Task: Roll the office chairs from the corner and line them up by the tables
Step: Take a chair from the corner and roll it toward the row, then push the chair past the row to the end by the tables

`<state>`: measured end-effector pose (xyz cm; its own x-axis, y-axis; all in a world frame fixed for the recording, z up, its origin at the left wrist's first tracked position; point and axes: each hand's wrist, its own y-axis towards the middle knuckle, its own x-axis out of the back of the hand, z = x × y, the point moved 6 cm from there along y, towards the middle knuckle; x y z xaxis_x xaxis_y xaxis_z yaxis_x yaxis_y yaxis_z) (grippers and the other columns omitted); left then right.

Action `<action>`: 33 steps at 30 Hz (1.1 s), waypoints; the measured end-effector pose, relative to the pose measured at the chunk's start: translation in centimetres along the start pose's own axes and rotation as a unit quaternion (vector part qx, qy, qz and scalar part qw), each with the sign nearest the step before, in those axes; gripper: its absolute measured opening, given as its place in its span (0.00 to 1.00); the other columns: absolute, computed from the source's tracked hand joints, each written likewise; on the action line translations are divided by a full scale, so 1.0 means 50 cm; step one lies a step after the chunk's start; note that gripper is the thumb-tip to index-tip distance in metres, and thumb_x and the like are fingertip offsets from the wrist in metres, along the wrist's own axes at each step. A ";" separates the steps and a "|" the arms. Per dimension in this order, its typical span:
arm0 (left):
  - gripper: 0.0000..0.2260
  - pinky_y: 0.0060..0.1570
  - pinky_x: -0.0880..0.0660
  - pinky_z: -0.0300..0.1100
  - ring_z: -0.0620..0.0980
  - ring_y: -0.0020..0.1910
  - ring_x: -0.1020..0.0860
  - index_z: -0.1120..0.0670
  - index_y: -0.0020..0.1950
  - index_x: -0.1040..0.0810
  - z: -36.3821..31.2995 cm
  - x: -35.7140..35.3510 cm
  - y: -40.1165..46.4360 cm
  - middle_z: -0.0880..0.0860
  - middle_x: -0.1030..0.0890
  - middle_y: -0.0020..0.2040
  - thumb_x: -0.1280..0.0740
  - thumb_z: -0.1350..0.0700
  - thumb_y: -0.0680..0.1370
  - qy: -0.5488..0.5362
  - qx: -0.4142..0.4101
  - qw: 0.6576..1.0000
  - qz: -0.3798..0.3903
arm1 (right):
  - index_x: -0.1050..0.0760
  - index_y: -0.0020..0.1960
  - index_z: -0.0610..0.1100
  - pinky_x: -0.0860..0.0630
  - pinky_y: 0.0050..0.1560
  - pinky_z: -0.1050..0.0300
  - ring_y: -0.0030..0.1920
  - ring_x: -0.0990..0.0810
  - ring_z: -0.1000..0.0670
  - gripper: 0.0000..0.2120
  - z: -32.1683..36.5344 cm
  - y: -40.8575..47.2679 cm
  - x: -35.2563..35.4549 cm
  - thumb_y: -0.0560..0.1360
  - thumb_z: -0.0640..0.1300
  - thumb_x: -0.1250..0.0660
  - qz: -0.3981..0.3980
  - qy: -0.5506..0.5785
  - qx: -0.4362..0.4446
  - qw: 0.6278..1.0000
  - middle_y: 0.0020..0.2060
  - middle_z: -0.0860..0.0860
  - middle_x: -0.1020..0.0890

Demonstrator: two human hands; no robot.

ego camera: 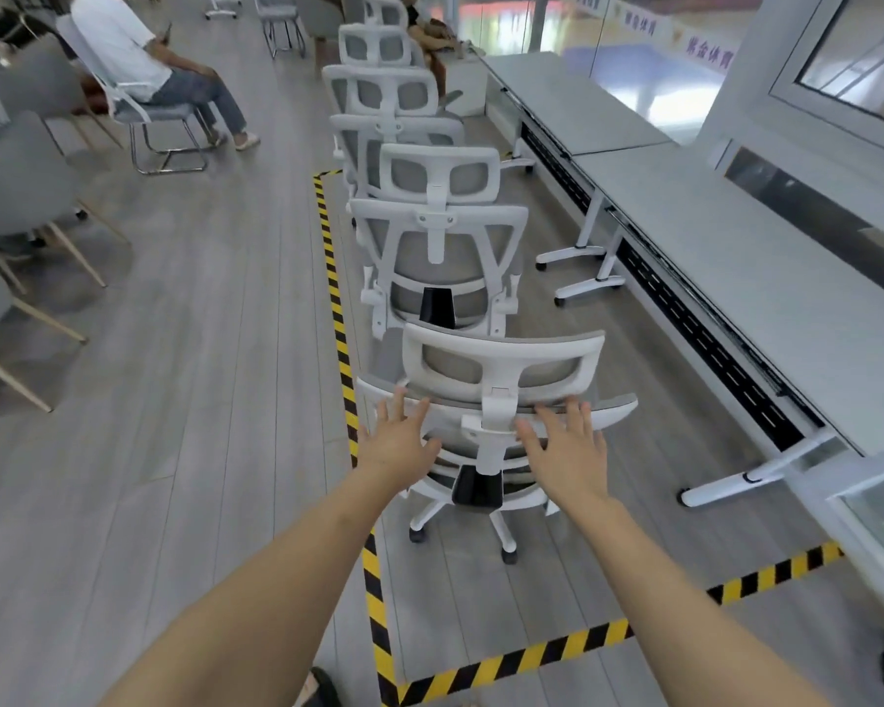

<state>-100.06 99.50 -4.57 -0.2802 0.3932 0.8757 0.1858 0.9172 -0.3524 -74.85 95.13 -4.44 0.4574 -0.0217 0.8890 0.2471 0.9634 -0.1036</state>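
Note:
A white-framed grey mesh office chair (pixel 501 369) stands nearest me, its back toward me, at the end of a row of several like chairs (pixel 440 237) running away beside the long grey tables (pixel 766 267) on the right. My left hand (pixel 399 441) is spread flat at the left of the chair's backrest top. My right hand (pixel 567 446) is spread at the right of it, beside the headrest stem. Fingers of both hands are apart and grip nothing; whether the palms touch the backrest I cannot tell.
Yellow-black floor tape (pixel 340 318) outlines the row's zone on the left and behind the chair. A person in white (pixel 139 58) sits on a chair at far left. Grey wooden-legged chairs (pixel 21 196) stand along the left. Open wood floor (pixel 200 400) lies between.

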 end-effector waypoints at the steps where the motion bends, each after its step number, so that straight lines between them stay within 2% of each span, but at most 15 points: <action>1: 0.30 0.79 0.49 0.66 0.59 0.84 0.55 0.43 0.84 0.49 0.010 0.012 -0.004 0.52 0.59 0.85 0.43 0.41 0.85 -0.022 0.003 0.999 -0.030 | 0.26 0.72 0.54 0.42 0.77 0.38 0.82 0.48 0.44 0.28 0.022 -0.009 0.007 0.82 0.68 0.48 -0.050 0.010 0.019 0.999 0.81 0.46 0.39; 3: 0.28 0.77 0.39 0.61 0.59 0.82 0.44 0.45 0.84 0.44 0.045 0.045 -0.016 0.54 0.52 0.85 0.41 0.43 0.85 -0.057 0.007 0.994 -0.090 | 0.20 0.62 0.49 0.31 0.69 0.39 0.74 0.33 0.44 0.24 0.078 -0.033 0.010 0.80 0.64 0.43 -0.135 0.012 0.067 0.989 0.71 0.48 0.28; 5: 0.27 0.73 0.31 0.57 0.58 0.80 0.39 0.45 0.83 0.42 0.091 0.084 -0.030 0.55 0.47 0.84 0.40 0.44 0.85 -0.061 0.003 0.989 -0.136 | 0.20 0.61 0.47 0.26 0.63 0.40 0.68 0.27 0.43 0.19 0.144 -0.053 -0.001 0.79 0.57 0.38 -0.179 0.000 0.090 0.980 0.65 0.48 0.24; 8: 0.25 0.69 0.29 0.56 0.57 0.79 0.37 0.45 0.81 0.39 0.164 0.144 -0.036 0.54 0.41 0.82 0.40 0.46 0.85 -0.049 -0.024 0.985 -0.165 | 0.20 0.61 0.46 0.26 0.59 0.43 0.63 0.26 0.43 0.14 0.254 -0.065 -0.019 0.79 0.50 0.35 -0.218 -0.007 0.088 0.972 0.62 0.48 0.23; 12: 0.25 0.72 0.31 0.56 0.56 0.79 0.38 0.46 0.82 0.41 0.282 0.219 -0.012 0.53 0.41 0.83 0.42 0.45 0.85 -0.014 -0.051 0.986 -0.159 | 0.20 0.60 0.47 0.26 0.61 0.44 0.64 0.26 0.43 0.12 0.422 -0.037 -0.064 0.77 0.47 0.30 -0.223 -0.017 0.117 0.968 0.61 0.47 0.23; 16: 0.24 0.73 0.33 0.55 0.54 0.80 0.40 0.47 0.82 0.41 0.414 0.297 0.031 0.52 0.41 0.83 0.43 0.46 0.86 -0.031 -0.052 0.985 -0.159 | 0.21 0.61 0.47 0.25 0.61 0.42 0.65 0.26 0.42 0.12 0.585 0.027 -0.128 0.79 0.48 0.32 -0.212 -0.017 0.141 0.967 0.63 0.46 0.24; 22: 0.22 0.68 0.29 0.54 0.55 0.74 0.32 0.49 0.78 0.37 0.584 0.408 0.147 0.52 0.33 0.78 0.43 0.47 0.85 -0.060 -0.022 0.982 -0.175 | 0.21 0.61 0.47 0.25 0.59 0.43 0.67 0.27 0.44 0.13 0.803 0.160 -0.217 0.78 0.48 0.31 -0.168 -0.029 0.151 0.974 0.64 0.47 0.24; 25: 0.21 0.67 0.28 0.53 0.54 0.74 0.32 0.49 0.77 0.35 0.655 0.475 0.229 0.52 0.33 0.78 0.43 0.47 0.85 -0.077 -0.013 0.978 -0.195 | 0.21 0.62 0.48 0.25 0.60 0.43 0.65 0.26 0.43 0.13 0.894 0.268 -0.267 0.79 0.49 0.33 -0.130 -0.032 0.163 0.977 0.61 0.48 0.23; 29: 0.21 0.69 0.30 0.52 0.52 0.75 0.33 0.50 0.79 0.36 0.759 0.570 0.384 0.51 0.33 0.78 0.45 0.48 0.86 -0.067 0.004 0.977 -0.204 | 0.22 0.65 0.49 0.27 0.64 0.45 0.67 0.26 0.45 0.16 1.013 0.452 -0.340 0.81 0.52 0.36 -0.088 -0.033 0.179 0.979 0.65 0.49 0.23; 33: 0.22 0.69 0.32 0.52 0.53 0.75 0.32 0.49 0.80 0.38 0.858 0.679 0.546 0.51 0.34 0.79 0.46 0.46 0.87 -0.021 0.031 0.982 -0.184 | 0.21 0.65 0.48 0.25 0.61 0.47 0.64 0.24 0.47 0.15 1.147 0.665 -0.407 0.81 0.51 0.37 -0.041 -0.024 0.204 0.978 0.63 0.51 0.22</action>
<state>-144.91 140.65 1.39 -0.3570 0.0344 0.9335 0.0069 0.9994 -0.0342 -124.91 142.90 -0.41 0.4077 -0.0997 0.9077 -0.0839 0.9857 0.1459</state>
